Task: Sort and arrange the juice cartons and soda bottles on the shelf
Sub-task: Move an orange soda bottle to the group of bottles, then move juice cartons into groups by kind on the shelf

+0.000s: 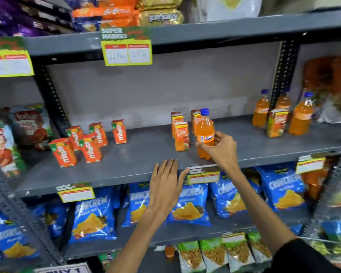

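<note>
Our right hand [220,147] is raised ahead of us, fingers and thumb curled around the lower body of an upright orange soda bottle [205,134], thumb on the near side, knuckles turned to the right. The wrist bends slightly down, and the bare forearm runs back toward our lower right into a dark sleeve [303,257]. Our left hand [165,184] lies lower and to the left of the right hand, palm down, fingers straight and close together, thumb spread to the right, holding nothing. Its bare forearm angles down and left.
</note>
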Demonstrator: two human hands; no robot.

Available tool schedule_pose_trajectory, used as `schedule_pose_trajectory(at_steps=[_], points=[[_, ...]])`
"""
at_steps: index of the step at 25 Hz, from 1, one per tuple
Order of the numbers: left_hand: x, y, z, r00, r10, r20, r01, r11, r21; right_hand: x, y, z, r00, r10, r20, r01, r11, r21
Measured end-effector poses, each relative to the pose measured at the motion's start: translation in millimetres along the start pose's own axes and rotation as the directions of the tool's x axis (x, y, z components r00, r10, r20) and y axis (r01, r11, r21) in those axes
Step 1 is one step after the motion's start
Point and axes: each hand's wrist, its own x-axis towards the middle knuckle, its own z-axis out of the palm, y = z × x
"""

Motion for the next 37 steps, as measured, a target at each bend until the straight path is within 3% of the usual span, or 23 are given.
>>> schedule_pose_trajectory(at_steps=[7,12,27,32,37], points=[[42,109,12,0.992,0.094,0.078,-0.091,0.995,-0.035,65,55,-108,0.992,0.052,-0.113,-0.059,0.996,-0.064],[58,147,34,0.979,0.171,0.115,-0.174,0.985,0.018,95,85,-137,0.985,0.072,-0.155,-0.089,0.99,-0.108],[60,151,52,0.985,0.15,0.091,-0.156,0.985,0.072,78,112,-136,0.979,0.124,-0.16,-0.157,0.964,-0.215],[50,139,47,0.992,0.099,0.083,-0.109,0.985,0.136,30,102,-120,0.968,0.052,-0.244,-0.074,0.994,-0.081],[34,108,37,0.996,0.051,0.069,-0.059,0.991,0.122,36,72,-62,0.996,0.094,-0.005,-0.094,0.994,-0.054]])
